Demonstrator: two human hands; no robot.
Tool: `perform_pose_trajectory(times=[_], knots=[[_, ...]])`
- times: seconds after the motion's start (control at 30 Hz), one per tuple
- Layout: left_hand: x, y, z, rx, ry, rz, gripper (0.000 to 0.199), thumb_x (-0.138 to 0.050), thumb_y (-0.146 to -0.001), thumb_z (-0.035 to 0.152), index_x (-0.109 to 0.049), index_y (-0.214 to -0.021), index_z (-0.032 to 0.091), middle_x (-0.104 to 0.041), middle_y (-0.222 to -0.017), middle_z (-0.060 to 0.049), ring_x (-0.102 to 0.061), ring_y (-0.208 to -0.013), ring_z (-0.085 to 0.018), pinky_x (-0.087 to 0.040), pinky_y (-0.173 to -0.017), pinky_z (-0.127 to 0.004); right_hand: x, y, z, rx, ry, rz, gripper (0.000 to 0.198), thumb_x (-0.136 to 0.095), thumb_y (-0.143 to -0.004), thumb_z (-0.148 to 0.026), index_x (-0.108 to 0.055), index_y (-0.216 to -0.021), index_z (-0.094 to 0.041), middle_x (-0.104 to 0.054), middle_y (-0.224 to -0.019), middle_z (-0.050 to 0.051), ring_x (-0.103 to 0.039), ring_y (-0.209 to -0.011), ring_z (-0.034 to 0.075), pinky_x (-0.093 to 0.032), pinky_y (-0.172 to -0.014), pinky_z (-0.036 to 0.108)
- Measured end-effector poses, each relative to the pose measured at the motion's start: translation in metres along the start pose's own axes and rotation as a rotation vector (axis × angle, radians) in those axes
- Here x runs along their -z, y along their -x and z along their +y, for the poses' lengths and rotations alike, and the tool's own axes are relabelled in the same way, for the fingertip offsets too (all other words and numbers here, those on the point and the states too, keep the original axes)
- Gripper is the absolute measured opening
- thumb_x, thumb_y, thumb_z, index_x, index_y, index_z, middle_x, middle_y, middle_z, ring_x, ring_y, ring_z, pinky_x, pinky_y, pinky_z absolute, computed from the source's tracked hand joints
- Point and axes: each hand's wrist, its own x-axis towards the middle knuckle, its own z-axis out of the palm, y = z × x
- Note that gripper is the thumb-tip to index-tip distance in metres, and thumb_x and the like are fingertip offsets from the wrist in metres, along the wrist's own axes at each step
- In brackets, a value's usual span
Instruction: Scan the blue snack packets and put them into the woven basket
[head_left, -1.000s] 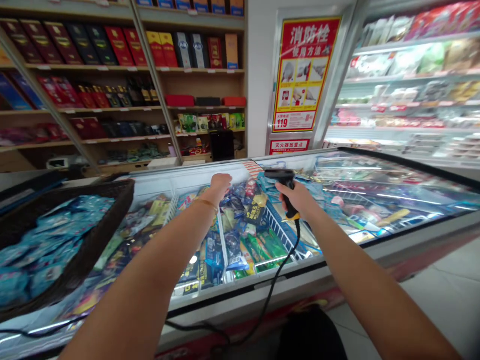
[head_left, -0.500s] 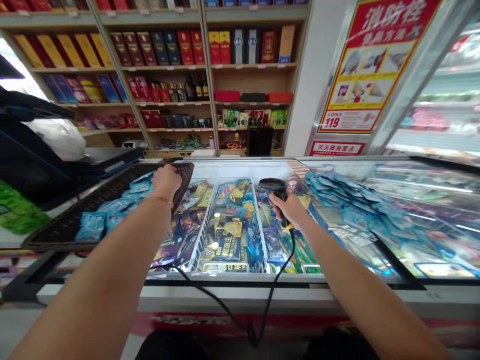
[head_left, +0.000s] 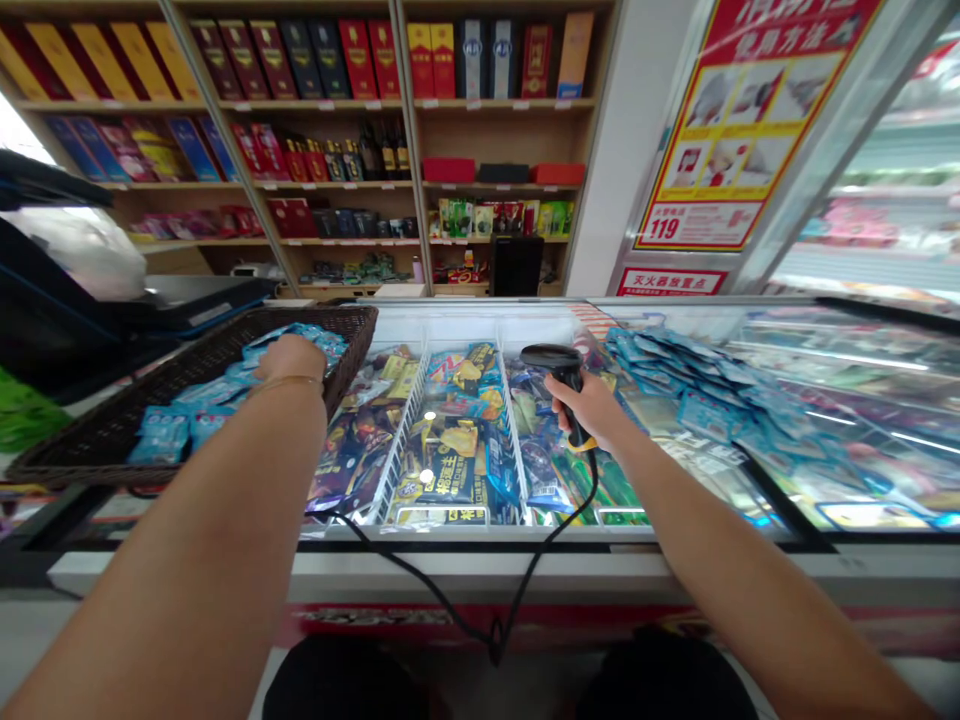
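Note:
My right hand [head_left: 589, 408] is wrapped around the handle of a black barcode scanner [head_left: 559, 358], held above the glass top of the freezer. Its black cable [head_left: 517, 585] hangs in a loop toward me. My left hand [head_left: 289, 362] reaches into a dark brown wicker basket [head_left: 56, 460] on the left. Small blue packets [head_left: 161, 435] lie in that basket, some right around the hand. The left fingers are hidden behind the back of the hand, so I cannot see whether they grip a packet. To the right lies a pile of similar blue packets [head_left: 690, 370] on the freezer glass.
Under the glass, white wire dividers [head_left: 401, 445] separate bagged frozen goods [head_left: 454, 460]. A dark machine [head_left: 52, 270] stands at the left. Behind the freezer are shelves of boxes and bottles [head_left: 322, 60], with a red wall sign [head_left: 757, 120] at right.
My left hand has moved from near the basket's right rim leftward, down among the blue packets. My right hand still holds the scanner in nearly the same place. The view has tilted slightly down.

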Motion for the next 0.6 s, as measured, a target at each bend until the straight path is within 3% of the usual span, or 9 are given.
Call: perform_pose_trajectory(times=[0.07,0.17,0.23,0.3,0.4,0.5,0.6], knots=[[0.004,0.003,0.009,-0.046,-0.102,0.107,0.031,-0.056,-0.091,0.019,-0.064,-0.117,0.005,-0.053,-0.136,-0.02,-0.05,-0.125,-0.039,-0.041,-0.1,-0.049,0.0,0.0,0.0,0.006,-0.005,-0.001,0.042,-0.08,-0.076,-0.048,-0.051,-0.087,-0.02,-0.058,-0.053,-0.005,-0.051,-0.032,0.011,-0.04,-0.032,0.023],[0.008,0.013,0.029,-0.323,0.007,0.221,0.03,-0.059,-0.093,0.031,-0.07,-0.116,0.014,-0.059,-0.128,-0.013,-0.055,-0.119,-0.031,-0.043,-0.101,-0.041,0.0,0.0,0.0,0.006,-0.011,0.007,0.041,-0.079,-0.076,-0.049,-0.05,-0.084,-0.021,-0.058,-0.052,-0.006,-0.051,-0.032,0.011,-0.04,-0.032,0.023],[0.003,0.023,0.046,-0.437,0.174,0.203,0.027,-0.066,-0.088,0.034,-0.073,-0.108,0.017,-0.066,-0.113,-0.011,-0.06,-0.111,-0.028,-0.045,-0.101,-0.039,0.0,-0.001,0.0,0.004,-0.008,0.005,0.041,-0.078,-0.078,-0.048,-0.048,-0.082,-0.021,-0.057,-0.052,-0.006,-0.051,-0.032,0.011,-0.04,-0.031,0.022],[-0.009,0.038,0.067,-0.465,0.382,0.083,0.021,-0.067,-0.086,0.031,-0.073,-0.103,0.018,-0.069,-0.098,-0.009,-0.066,-0.1,-0.026,-0.049,-0.094,-0.037,0.001,-0.001,0.001,0.002,-0.013,-0.003,0.038,-0.076,-0.079,-0.047,-0.048,-0.081,-0.021,-0.057,-0.052,-0.006,-0.051,-0.032,0.01,-0.04,-0.031,0.022],[-0.037,0.068,0.096,-0.352,0.772,-0.246,0.016,-0.061,-0.088,0.024,-0.066,-0.104,0.02,-0.068,-0.082,-0.005,-0.07,-0.078,-0.021,-0.054,-0.074,-0.031,0.0,-0.002,0.0,-0.007,-0.038,-0.011,0.034,-0.074,-0.082,-0.042,-0.048,-0.081,-0.021,-0.056,-0.052,-0.006,-0.051,-0.032,0.011,-0.039,-0.031,0.022],[-0.066,0.1,0.115,-0.063,1.112,-0.516,0.012,-0.061,-0.089,0.023,-0.057,-0.1,0.022,-0.065,-0.074,-0.001,-0.067,-0.06,-0.016,-0.048,-0.055,-0.023,0.001,-0.002,0.0,-0.028,-0.048,-0.002,0.03,-0.073,-0.084,-0.037,-0.048,-0.08,-0.021,-0.056,-0.052,-0.006,-0.049,-0.031,0.01,-0.039,-0.031,0.022],[-0.089,0.126,0.117,0.256,1.293,-0.777,0.017,-0.062,-0.09,0.033,-0.051,-0.088,0.02,-0.055,-0.06,0.0,-0.052,-0.043,-0.012,-0.037,-0.043,-0.019,0.001,-0.001,-0.001,-0.039,-0.056,0.007,0.028,-0.071,-0.085,-0.035,-0.048,-0.081,-0.021,-0.056,-0.052,-0.006,-0.049,-0.031,0.01,-0.039,-0.031,0.022]])
